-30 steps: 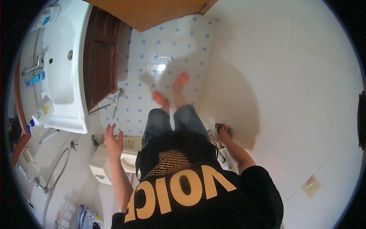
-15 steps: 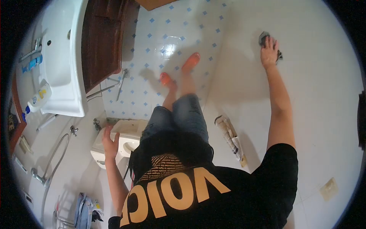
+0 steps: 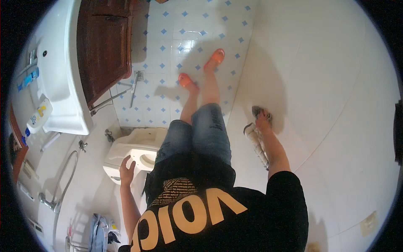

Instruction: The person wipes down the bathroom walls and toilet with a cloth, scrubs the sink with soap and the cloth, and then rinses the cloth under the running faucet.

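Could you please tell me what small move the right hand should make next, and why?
I would probably slide the right hand and its dark cloth across the wall, away from the pale bundle: the cloth appears to lie against the wall, and the hand is right beside the bundle.

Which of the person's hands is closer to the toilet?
The left hand: it is open, right by the toilet. The right hand is farther, past the legs, with a dark cloth at the wall.

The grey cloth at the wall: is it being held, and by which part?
The right hand holds the grey cloth by its middle, fingers on top; the left hand is empty.
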### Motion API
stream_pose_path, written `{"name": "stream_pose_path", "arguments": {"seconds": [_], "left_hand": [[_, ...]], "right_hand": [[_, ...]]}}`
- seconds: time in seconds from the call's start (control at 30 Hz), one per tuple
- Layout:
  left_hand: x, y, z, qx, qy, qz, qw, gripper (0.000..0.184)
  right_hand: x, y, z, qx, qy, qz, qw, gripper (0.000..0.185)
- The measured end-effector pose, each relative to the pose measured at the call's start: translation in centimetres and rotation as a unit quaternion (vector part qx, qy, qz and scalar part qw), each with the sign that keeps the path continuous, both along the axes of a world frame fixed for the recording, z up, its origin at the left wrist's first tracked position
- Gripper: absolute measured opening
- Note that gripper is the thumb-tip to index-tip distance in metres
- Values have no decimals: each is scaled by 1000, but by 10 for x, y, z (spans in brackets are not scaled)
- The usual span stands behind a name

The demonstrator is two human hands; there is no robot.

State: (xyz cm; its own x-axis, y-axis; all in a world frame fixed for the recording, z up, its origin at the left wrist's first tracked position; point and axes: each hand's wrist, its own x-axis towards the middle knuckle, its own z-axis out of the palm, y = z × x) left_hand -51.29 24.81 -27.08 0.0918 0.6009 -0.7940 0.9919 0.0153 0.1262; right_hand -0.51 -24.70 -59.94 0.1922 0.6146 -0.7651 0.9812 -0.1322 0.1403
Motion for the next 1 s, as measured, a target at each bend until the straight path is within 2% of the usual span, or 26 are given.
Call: {"name": "stream_pose_path", "arguments": {"seconds": [0.03,0.07,0.1,0.17,0.2,0.23,0.27,0.3,0.33,0.37,0.4,0.43,0.47,0.5,0.6,0.67,0.8,0.87,0.93,0.97,1.0], "left_hand": [[3,2,0,2,-7,7,1000,40],[6,4,0,3,-9,4,1000,40],[11,5,0,9,-21,1,1000,40],[23,7,0,18,-36,4,999,39],[34,8,3,24,-48,7,999,40],[42,8,5,29,-59,12,998,40],[47,7,6,32,-60,17,998,40],[52,5,6,31,-78,23,996,39],[55,4,6,28,-95,29,995,39],[56,2,3,24,-95,30,995,39],[56,1,-1,20,-94,16,995,39],[56,0,-3,15,-92,0,996,39],[58,-1,-5,13,-90,-2,996,39],[59,0,-6,0,-73,7,997,40],[67,1,-5,-7,-42,-4,999,39],[72,-1,-5,1,-28,-24,999,39],[89,-5,-4,-11,-21,5,1000,39],[92,-8,-2,-29,-29,41,998,38],[72,-14,-4,-40,-10,35,999,36],[57,-18,-4,-53,-25,97,994,36],[49,-22,-4,-64,-38,159,984,36]], "right_hand": [[-11,8,26,-47,78,-16,996,28],[-25,2,37,-45,75,-19,996,28],[-33,-2,43,-100,117,-162,975,30],[-35,18,66,-147,154,-297,931,58],[-26,53,99,-236,182,-166,940,51],[-17,79,121,-321,204,-30,924,45],[-10,78,115,-320,201,-25,926,45],[-2,77,107,-241,141,10,960,30],[7,83,105,-161,80,44,983,26],[29,92,95,-134,30,71,988,28],[62,122,91,-106,-19,96,990,34],[100,153,88,-89,-17,88,992,36],[135,197,98,-113,-53,95,988,38],[171,219,90,-65,-140,132,979,39],[270,316,124,49,-217,77,972,33],[304,355,142,130,-265,69,953,31],[329,359,87,124,-257,35,958,31],[316,335,37,72,-235,63,967,31],[279,322,21,-47,-118,16,992,35],[260,278,-28,49,-139,-15,989,35],[235,244,-59,75,-131,-25,988,36]]}}
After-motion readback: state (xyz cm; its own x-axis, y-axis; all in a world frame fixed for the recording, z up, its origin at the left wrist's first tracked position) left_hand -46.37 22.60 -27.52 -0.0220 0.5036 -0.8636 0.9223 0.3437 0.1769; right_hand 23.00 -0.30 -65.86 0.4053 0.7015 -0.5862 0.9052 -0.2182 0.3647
